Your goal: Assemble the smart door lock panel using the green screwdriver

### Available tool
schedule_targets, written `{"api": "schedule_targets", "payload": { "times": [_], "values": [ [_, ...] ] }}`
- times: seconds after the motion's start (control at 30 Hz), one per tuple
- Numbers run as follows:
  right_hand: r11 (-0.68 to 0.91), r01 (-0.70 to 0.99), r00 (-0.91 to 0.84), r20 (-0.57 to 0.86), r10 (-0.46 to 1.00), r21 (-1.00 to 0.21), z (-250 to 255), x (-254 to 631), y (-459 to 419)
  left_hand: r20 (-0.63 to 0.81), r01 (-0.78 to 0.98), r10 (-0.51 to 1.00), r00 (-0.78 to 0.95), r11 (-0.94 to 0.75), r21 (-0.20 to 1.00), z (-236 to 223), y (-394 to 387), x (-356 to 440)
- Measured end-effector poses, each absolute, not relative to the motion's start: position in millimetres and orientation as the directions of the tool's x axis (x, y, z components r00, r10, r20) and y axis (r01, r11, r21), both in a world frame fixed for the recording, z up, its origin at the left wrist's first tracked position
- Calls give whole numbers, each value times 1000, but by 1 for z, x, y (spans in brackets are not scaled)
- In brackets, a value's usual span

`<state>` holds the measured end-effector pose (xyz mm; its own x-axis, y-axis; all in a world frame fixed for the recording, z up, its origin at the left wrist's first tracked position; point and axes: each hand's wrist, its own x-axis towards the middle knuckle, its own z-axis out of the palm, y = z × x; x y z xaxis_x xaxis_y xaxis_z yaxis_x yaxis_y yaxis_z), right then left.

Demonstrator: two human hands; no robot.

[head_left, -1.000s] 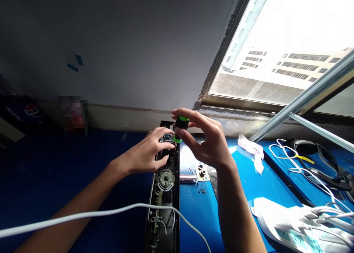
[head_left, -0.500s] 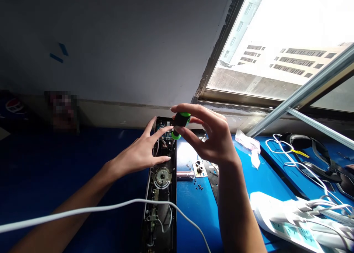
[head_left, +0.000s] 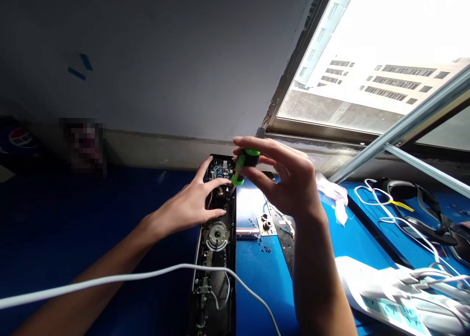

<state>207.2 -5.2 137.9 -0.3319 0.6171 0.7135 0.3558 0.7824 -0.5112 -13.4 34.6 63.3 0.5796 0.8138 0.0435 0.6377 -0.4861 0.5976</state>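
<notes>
Green-and-black screwdriver [head_left: 246,163] gripped in the right hand [head_left: 284,174] above an opened black device [head_left: 220,287]; left hand [head_left: 187,204], fingers spread, rests on it.

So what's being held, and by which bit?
The right hand holds a green-and-black screwdriver by its handle, between thumb and fingers. The left hand rests on the black casing.

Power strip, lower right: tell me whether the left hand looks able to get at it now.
Probably not directly: the left hand is spread over the black housing, and the right forearm stands between that hand and the power strip.
</notes>
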Motion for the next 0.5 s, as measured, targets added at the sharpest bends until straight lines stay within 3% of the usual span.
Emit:
{"api": "schedule_targets", "payload": {
  "times": [0.13,0.33,0.5],
  "values": [
    [800,450,-296,779,553,-397,137,206,-3,58,624,807,587,-497,603,64,34,-14],
    [770,339,-361,681,637,-541,142,207,-10,58,631,814,578,-491,600,63,35,-14],
    [779,466,-291,759,583,-420,138,213,-4,59,625,812,581,-492,606,60,36,-13]
  ]
}}
